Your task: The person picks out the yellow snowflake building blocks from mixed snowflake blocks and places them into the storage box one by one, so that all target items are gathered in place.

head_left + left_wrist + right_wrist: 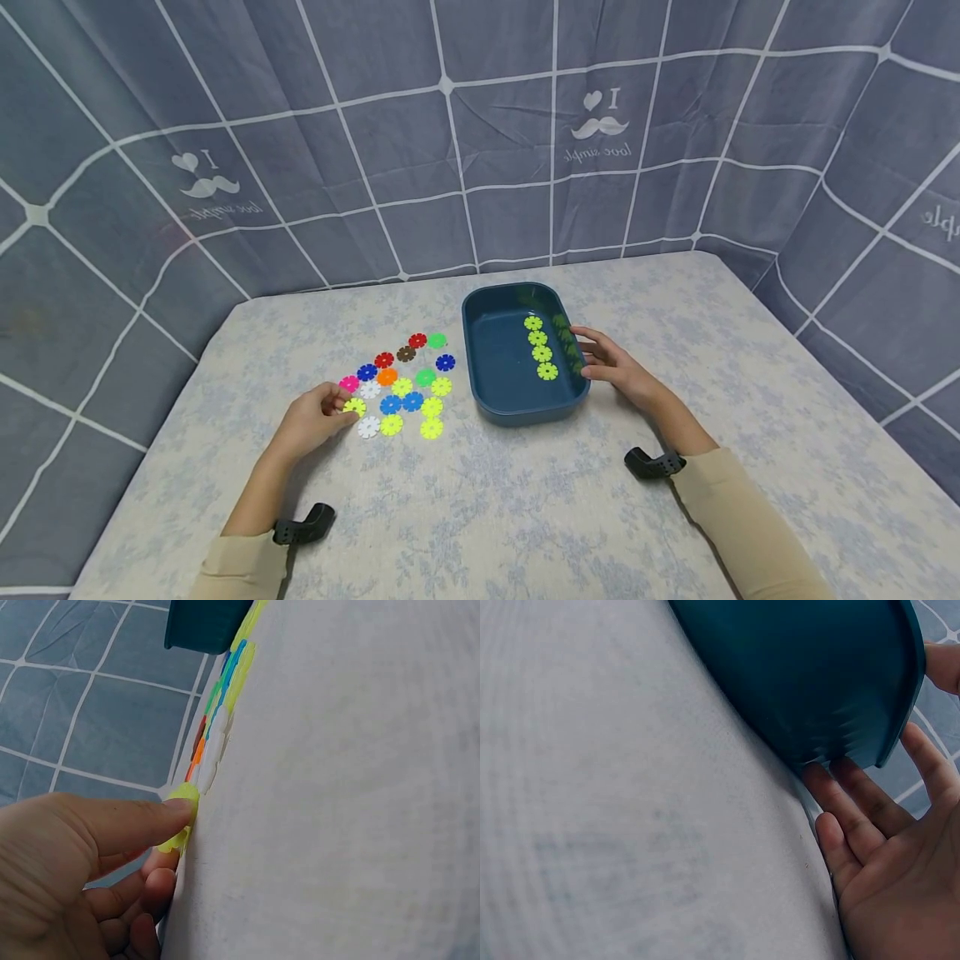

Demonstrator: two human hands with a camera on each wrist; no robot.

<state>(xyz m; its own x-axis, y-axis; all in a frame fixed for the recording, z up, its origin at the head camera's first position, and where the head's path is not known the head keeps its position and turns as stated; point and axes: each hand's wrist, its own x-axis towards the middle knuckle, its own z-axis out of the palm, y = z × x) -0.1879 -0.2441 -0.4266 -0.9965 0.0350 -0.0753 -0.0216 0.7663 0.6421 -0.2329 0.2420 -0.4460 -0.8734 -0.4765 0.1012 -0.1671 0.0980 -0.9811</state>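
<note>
At the left end of a spread of colored snowflake discs (387, 377), my left hand (309, 421) pinches a yellow-green snowflake disc (178, 825) between thumb and fingers, close to the tabletop. The other fingers of that hand curl beneath it. A dark teal bin (491, 354) stands right of the discs, with a column of yellow-green discs (542, 353) lying inside along its right side. Against the bin's right outer wall rests my right hand (622, 371). Its fingers (847, 806) extend along the wall, and the thumb is at the rim.
A pale floral cloth (480, 517) covers the table. Behind it hangs a blue-grey curtain (495, 150) with white lines, which also closes in both sides. Each wrist wears a black band, seen on the left (303, 527) and on the right (654, 464).
</note>
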